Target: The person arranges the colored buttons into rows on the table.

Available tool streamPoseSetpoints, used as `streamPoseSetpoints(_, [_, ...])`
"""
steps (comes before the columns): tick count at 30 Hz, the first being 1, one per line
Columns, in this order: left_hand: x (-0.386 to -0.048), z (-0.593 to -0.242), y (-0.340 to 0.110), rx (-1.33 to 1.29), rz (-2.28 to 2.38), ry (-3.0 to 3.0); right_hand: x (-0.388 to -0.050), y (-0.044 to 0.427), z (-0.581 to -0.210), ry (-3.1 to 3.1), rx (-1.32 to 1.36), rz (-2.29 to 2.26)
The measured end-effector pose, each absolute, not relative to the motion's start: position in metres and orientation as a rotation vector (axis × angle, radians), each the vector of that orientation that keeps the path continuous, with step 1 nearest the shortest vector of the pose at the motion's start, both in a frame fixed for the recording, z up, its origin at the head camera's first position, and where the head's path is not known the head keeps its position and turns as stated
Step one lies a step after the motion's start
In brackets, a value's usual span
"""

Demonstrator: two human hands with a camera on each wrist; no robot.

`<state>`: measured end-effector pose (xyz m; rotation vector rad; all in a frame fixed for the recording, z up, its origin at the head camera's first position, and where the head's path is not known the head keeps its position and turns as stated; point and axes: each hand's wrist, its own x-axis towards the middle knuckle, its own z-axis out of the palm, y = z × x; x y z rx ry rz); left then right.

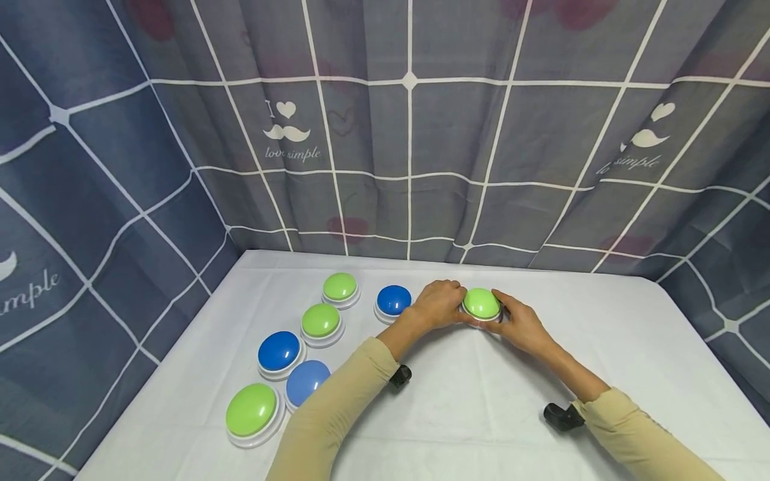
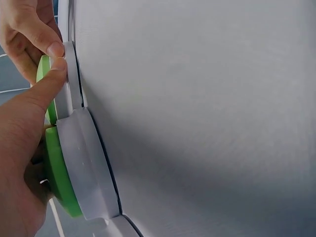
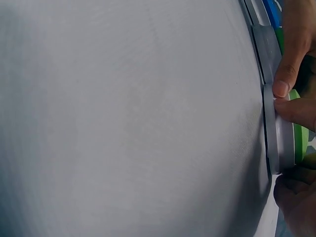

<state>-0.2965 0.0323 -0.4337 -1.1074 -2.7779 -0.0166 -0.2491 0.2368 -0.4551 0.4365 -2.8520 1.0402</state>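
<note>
Grey checked curtain (image 1: pixel 373 133) with white lines and lettering hangs behind a white-covered table (image 1: pixel 499 407), where I grasp a green button (image 1: pixel 481 303) between both hands. My left hand (image 1: pixel 442 304) takes it from its left side and my right hand (image 1: pixel 522 325) from its right, fingers and thumbs curled about the pale base, thumb tips close together on its near side; the dome faces up. Just left of the held button, under my left hand, a second green button (image 2: pixel 60 173) sits on the cloth; whether the two bases touch I cannot tell. Past it on the left stands a blue button (image 1: pixel 394 300). Well left of the held button are a far green button (image 1: pixel 339 287), a middle green button (image 1: pixel 321 321) and, nearer me, a dark blue button (image 1: pixel 279 351) just beside a paler blue button (image 1: pixel 307 382), partly behind my tan left sleeve (image 1: pixel 337 407), with a near green button (image 1: pixel 251 409) closest to me. Nearer me than the held button, a left black device (image 1: pixel 401 376) and a right black device (image 1: pixel 563 417) show by my forearms.
</note>
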Motion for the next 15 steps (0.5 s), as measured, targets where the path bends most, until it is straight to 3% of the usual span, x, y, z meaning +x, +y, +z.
streamPoseSetpoints(15, [-0.2887,-0.4293,0.0304,-1.073,0.015,-2.791,-0.2434,0.2332,-0.4563,-2.871,0.452,1.012])
